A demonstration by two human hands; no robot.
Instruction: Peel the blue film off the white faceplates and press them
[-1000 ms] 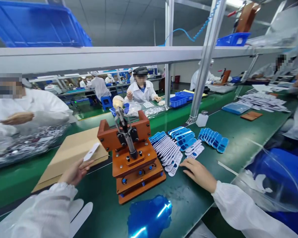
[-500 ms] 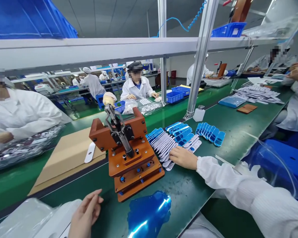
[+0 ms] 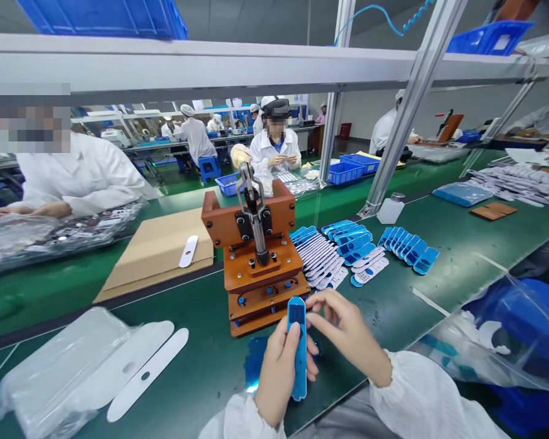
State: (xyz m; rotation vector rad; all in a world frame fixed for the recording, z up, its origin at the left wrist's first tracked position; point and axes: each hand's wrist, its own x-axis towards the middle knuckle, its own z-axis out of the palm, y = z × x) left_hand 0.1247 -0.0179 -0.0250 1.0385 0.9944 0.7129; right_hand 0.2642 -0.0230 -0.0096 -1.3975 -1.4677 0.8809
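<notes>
My left hand [image 3: 278,369] is closed around a long blue strip-shaped part [image 3: 297,346], held upright in front of me. My right hand [image 3: 348,332] is beside it, fingers curled toward the part's upper end, thumb and forefinger close to it. Just beyond stands an orange press jig [image 3: 258,262] with a metal lever and a pale knob. To its right lie fanned rows of white and blue strip parts [image 3: 329,256] on the green table [image 3: 393,305].
White strips and a clear bag [image 3: 86,366] lie at the left front. A cardboard sheet [image 3: 160,250] carries one white strip. A clear bag over a blue bin [image 3: 507,335] sits at right. People in white coats work across the line. A white bottle [image 3: 390,208] stands by the post.
My right hand left the pile of strips and came back to the front. My left hand rose from the table edge and now grips a blue strip. The view shifted left.
</notes>
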